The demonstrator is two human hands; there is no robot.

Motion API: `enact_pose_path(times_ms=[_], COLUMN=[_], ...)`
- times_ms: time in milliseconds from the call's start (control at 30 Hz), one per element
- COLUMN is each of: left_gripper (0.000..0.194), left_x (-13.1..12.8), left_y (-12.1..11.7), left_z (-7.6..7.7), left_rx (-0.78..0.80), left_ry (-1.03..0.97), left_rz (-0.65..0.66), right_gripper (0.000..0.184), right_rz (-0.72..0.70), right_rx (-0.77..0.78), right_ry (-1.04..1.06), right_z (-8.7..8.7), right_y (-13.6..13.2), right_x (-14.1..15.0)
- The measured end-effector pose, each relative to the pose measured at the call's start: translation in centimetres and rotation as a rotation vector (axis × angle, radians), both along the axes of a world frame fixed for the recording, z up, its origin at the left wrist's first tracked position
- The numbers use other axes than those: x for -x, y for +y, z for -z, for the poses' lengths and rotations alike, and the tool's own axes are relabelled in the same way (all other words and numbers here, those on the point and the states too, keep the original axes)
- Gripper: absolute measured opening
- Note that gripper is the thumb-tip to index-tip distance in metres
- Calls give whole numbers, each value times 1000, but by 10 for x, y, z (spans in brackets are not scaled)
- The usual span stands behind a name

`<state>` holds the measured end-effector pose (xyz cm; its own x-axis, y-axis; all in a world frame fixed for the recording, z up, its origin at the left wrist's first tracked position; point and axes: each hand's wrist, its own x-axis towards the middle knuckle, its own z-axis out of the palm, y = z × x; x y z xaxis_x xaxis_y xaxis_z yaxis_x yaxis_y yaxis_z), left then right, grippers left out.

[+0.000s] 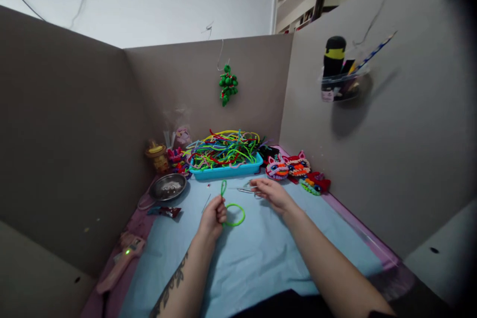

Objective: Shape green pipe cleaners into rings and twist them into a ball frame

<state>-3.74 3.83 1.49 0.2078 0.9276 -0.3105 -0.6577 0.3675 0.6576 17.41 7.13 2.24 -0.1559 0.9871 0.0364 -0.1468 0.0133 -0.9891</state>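
the blue cloth (264,256) lies open centre front; the green ring (243,215) and heaped tray (228,173) obstruct beyond.

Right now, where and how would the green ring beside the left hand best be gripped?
Probably at its right curve, pinched from the right: the green ring is a thin, open loop, its left side sits close by the left hand, and its right curve is exposed.

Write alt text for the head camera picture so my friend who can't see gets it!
A person's left hand holds a looped green strand and the right hand a slim metal tool, over a light-blue cloth. Behind them, a blue tray is heaped with colourful strands.
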Motion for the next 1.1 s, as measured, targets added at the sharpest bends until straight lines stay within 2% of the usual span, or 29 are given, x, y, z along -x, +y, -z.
enact_pose_path(times_ms=[100,167,233,300,367,500,633,800,867,933,1000,1067,1100], left_gripper=[15,13,12,12,12,13,15,14,14,14,14,14,15], left_x=[15,18,17,16,15,18,19,21,22,22,21,19,18], left_y=[11,12,11,9,8,10,10,10,10,11,11,10,10], left_z=[-2,-3,-2,-1,0,1,0,2,3,5,5,5,5], left_rx=[20,24,39,60,73,84,98,101,97,93,88,73,59], left_ry=[-132,-143,-134,-126,-126,-160,-183,-194,-197,-194,-180,-151,-125], left_rz=[-120,-147,-135,-115,-119,-117,-122,-131,-119,-108,-105,-104,-101], right_gripper=[23,18,17,17,18,24,25,26,23,17,24,44,56], right_rz=[91,82,37,-19,-66,-127,-162,-153,-83,18,9,-201,-368], right_rx=[-197,-303,-342,-341,-345,-393,-437,-515,-524,-485,-379,-198,-85], right_ry=[-554,-947,-1307,-1548,-1647,-1686,-1704,-1661,-1596,-1432,-1157,-828,-668], right_z=[0,3,6,8,8,5,3,10,12,12,10,7,6], right_y=[16,24,31,36,42,52,49,35,31,28,23,15,9], right_x=[-18,-18,-11,-3,2,5,5,-2,-5,-6,-1,7,12])
